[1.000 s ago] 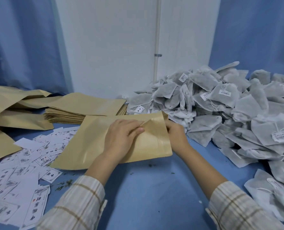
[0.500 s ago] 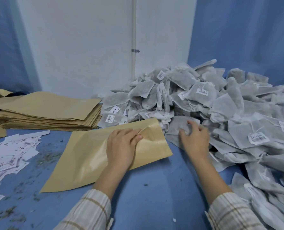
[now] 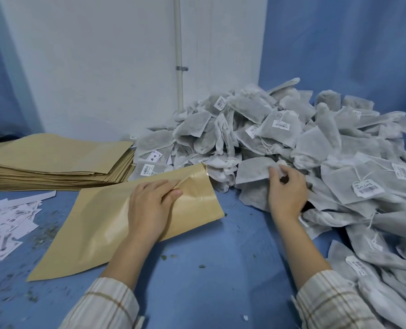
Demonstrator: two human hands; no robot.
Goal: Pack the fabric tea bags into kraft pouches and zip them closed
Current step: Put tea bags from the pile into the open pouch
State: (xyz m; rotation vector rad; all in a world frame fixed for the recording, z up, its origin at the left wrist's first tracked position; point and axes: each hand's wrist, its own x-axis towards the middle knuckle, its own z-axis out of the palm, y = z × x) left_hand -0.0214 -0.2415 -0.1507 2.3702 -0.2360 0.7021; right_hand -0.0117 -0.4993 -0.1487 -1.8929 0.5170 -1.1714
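**Right hand leaves the pouch for the tea-bag heap**

A second ago both our hands were at the mouth of the kraft pouch point(image 3: 126, 219); now only the left hand point(image 3: 149, 205) holds it, while the right hand point(image 3: 286, 193) has crossed to the pile of tea bags point(image 3: 304, 143) on the right of the counter point(image 3: 221, 269). We take that to mean the pouch is opened and filling is starting.

The left grip is closed on the pouch's upper lip, thumb and fingers pinching it up so the shiny lining shows at the far right corner. The right grip is curled onto one fabric tea bag point(image 3: 254, 170) at the near left edge of the heap, fingertips pinching its corner; it looks barely lifted. The pouch lies flat, just left of the heap, nothing visibly in it yet.
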